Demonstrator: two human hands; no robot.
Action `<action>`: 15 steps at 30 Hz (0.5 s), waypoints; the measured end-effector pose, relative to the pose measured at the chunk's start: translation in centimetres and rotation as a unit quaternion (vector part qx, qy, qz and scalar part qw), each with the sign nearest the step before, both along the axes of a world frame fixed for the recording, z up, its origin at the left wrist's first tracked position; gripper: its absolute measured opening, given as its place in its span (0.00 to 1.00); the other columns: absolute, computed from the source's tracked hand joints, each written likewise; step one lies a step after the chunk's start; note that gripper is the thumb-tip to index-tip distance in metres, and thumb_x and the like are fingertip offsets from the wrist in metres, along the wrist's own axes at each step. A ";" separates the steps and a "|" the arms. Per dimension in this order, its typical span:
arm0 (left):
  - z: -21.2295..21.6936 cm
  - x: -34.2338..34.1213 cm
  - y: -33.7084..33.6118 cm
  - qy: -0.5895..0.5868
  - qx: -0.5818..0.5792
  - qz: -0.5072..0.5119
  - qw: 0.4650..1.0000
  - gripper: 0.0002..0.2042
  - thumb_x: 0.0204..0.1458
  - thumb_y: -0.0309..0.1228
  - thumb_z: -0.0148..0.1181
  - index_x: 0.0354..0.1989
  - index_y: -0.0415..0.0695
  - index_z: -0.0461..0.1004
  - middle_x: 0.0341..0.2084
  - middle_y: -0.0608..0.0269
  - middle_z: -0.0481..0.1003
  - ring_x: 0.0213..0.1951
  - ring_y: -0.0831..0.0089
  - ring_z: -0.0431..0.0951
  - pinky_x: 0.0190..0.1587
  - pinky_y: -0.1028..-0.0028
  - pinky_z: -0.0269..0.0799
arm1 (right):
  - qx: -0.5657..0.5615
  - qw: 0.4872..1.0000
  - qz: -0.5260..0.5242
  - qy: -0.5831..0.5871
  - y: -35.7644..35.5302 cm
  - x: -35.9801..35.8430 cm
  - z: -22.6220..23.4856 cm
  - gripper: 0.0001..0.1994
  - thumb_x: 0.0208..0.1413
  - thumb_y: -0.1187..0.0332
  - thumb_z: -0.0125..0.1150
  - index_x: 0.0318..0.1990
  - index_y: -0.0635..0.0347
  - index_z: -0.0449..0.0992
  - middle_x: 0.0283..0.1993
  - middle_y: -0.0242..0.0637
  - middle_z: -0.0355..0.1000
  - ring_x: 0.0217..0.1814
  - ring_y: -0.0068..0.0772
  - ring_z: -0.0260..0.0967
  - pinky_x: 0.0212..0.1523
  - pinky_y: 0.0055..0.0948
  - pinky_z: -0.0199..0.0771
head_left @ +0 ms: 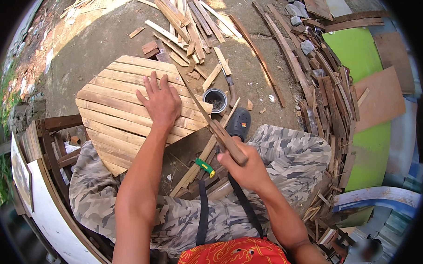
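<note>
A many-sided panel of pale wooden slats lies in front of me, above my left knee. My left hand presses flat on its right part, fingers spread. Closed around a wooden grip, my right hand holds what looks like a handsaw, seen nearly edge-on. Its long thin body runs up along the panel's right edge; whether its teeth touch the wood I cannot tell. Below the panel, a green and yellow tool handle rests on wood strips between my legs.
A round bucket with dark contents stands right of the panel, near my shoe. Loose wood strips are heaped ahead. Stacked scrap boards line the right side, beside a lime-green sheet. A white-topped board is at left.
</note>
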State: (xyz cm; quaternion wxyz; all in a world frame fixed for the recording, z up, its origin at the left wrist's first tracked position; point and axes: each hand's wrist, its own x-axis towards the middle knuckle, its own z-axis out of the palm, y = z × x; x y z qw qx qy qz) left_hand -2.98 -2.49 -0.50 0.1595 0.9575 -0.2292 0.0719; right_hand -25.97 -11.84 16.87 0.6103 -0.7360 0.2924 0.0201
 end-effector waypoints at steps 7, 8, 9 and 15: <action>0.5 0.0 -0.3 0.013 0.029 0.006 0.999 0.21 0.64 0.39 0.51 0.64 0.47 0.71 0.72 0.50 0.61 0.76 0.46 0.53 0.70 0.28 0.40 | 0.012 0.996 0.006 0.088 -1.1 3.9 -1.4 0.12 0.60 0.65 0.63 0.32 0.67 0.76 0.22 0.41 0.71 0.23 0.30 0.66 0.27 0.38 0.65; 0.6 0.1 -0.3 -0.013 0.015 -0.001 1.000 0.21 0.64 0.39 0.49 0.64 0.47 0.70 0.73 0.50 0.60 0.76 0.47 0.53 0.70 0.29 0.40 | 0.034 0.993 -0.013 0.114 -1.7 8.4 -4.0 0.13 0.58 0.64 0.62 0.33 0.69 0.77 0.23 0.49 0.74 0.24 0.41 0.70 0.29 0.41 0.69; 0.7 0.2 -0.3 -0.009 0.019 -0.002 1.000 0.22 0.65 0.39 0.48 0.65 0.48 0.70 0.73 0.50 0.60 0.76 0.47 0.53 0.70 0.29 0.41 | -0.003 0.997 -0.050 0.063 -1.9 12.6 -6.2 0.15 0.56 0.63 0.61 0.36 0.71 0.78 0.24 0.54 0.76 0.25 0.51 0.74 0.32 0.43 0.72; 0.4 -0.2 0.1 0.011 0.025 -0.001 1.000 0.21 0.66 0.39 0.47 0.65 0.48 0.69 0.73 0.51 0.59 0.76 0.47 0.53 0.70 0.30 0.41 | 0.008 0.992 0.027 0.121 -0.3 2.7 -1.8 0.12 0.61 0.65 0.62 0.35 0.69 0.79 0.21 0.42 0.72 0.23 0.30 0.70 0.29 0.35 0.70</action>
